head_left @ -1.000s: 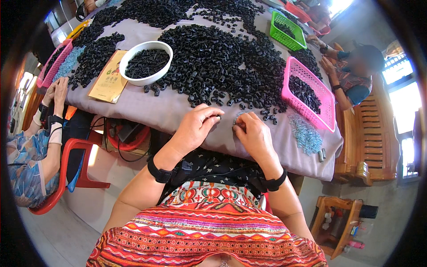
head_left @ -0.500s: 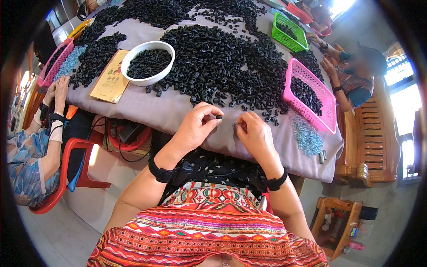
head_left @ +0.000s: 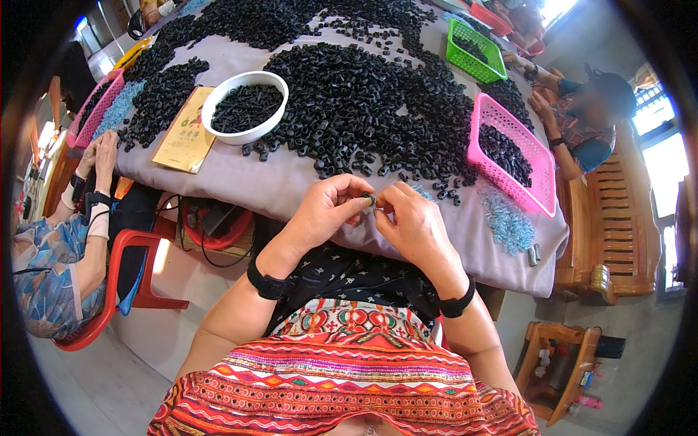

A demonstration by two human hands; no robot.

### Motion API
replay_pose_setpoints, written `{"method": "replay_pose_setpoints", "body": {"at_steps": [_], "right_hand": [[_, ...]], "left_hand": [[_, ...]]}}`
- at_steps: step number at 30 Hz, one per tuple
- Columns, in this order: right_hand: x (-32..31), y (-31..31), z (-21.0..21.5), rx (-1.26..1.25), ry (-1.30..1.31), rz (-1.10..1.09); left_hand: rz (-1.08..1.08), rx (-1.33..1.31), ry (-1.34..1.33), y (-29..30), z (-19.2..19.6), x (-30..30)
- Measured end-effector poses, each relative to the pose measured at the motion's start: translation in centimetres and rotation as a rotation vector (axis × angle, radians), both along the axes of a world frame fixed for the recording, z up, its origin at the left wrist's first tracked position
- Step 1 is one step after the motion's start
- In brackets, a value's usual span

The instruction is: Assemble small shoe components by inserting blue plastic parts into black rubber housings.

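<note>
Tan booklet (head_left: 185, 138), 10 o'clock of hands: printed cover, writing, small cartoon. Forearms (head_left: 227, 320) converge from 7 and 5 o'clock. Left hand (head_left: 327, 209): thumb and forefinger pinching small black part (head_left: 368, 196) above near edge of grey tablecloth (head_left: 225, 183). Right hand (head_left: 414, 218): fingertips bunched at part; own grip, cannot tell. Glossy black pieces (head_left: 363, 102) heaped, 12 o'clock; perforated pink basket (head_left: 525, 192), 2; translucent blue bits (head_left: 507, 221), 3.

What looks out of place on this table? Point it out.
Two small greyish cylinders lie near the right edge of the grey tablecloth, beside the loose pale-blue pieces. They look odd because they match neither those nor the piled black pieces.
</note>
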State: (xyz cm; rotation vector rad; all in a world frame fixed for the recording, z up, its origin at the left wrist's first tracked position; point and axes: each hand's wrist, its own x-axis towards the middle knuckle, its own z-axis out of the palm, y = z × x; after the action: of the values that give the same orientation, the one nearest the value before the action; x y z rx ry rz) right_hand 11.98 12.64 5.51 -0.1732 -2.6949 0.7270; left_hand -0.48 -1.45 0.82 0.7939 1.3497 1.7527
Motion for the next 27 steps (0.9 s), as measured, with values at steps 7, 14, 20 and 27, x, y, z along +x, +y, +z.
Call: {"method": "replay_pose_setpoints", "body": {"at_steps": [7,14,20,27], "right_hand": [[-0.1,0.0,0.1,-0.182,0.001,-0.012],[-0.1,0.1,-1.7,-0.434,0.022,-0.081],[0.0,0.2,-1.8,-0.857,-0.054,-0.078],[0.1,0.6,-1.4,-1.03,-0.053,-0.014]], "left_hand": [[-0.026,-0.007,-0.014,-0.1,-0.2,0.0],[0.009,-0.045,0.01,0.1,-0.3,0.1],[0.019,0.0,-0.051,-0.1,-0.2,-0.2],[-0.098,-0.009,-0.112,-0.6,0.6,-0.6]]}}
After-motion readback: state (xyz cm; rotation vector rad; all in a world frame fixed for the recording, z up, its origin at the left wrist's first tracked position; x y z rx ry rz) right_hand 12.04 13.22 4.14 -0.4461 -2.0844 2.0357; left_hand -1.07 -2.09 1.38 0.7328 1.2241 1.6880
